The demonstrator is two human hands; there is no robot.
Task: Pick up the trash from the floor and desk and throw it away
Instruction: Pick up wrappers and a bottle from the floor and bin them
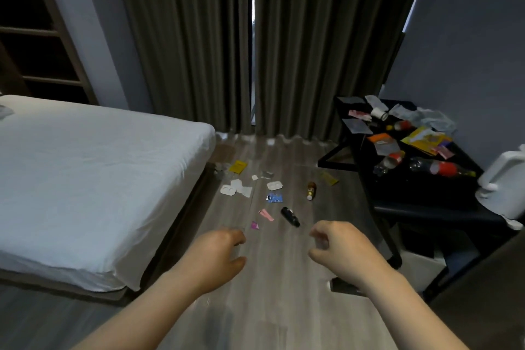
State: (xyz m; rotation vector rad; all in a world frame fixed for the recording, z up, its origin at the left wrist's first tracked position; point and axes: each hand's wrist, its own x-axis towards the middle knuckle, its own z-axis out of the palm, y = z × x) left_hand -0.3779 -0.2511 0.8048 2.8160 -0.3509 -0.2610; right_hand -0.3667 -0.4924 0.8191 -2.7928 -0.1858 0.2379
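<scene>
Left grip [218,256], right grip [338,250] empty; black bottle [290,216] lies on floor [284,278].

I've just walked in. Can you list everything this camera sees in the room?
White-sheeted bed: one, white, left.
Pleated fabric curtains: two, grey-brown, back wall.
Black desk: one, right, littered.
Clear plastic bottles with red labels: about three, lying on desk.
Yellow plastic bag: one, on desk.
White paper cup: one, on desk.
White plastic kettle: one, right edge.
Small black bottle: one, on wooden floor.
Small brown bottle: one, yellow label, floor.
Blue foil wrapper: one, floor.
White blister trays: several, floor beside bed.
Yellow sachets: two, floor.
Pink wrapper: one, floor.
Left hand: empty, loosely curled.
Right hand: empty, loosely curled.
</scene>
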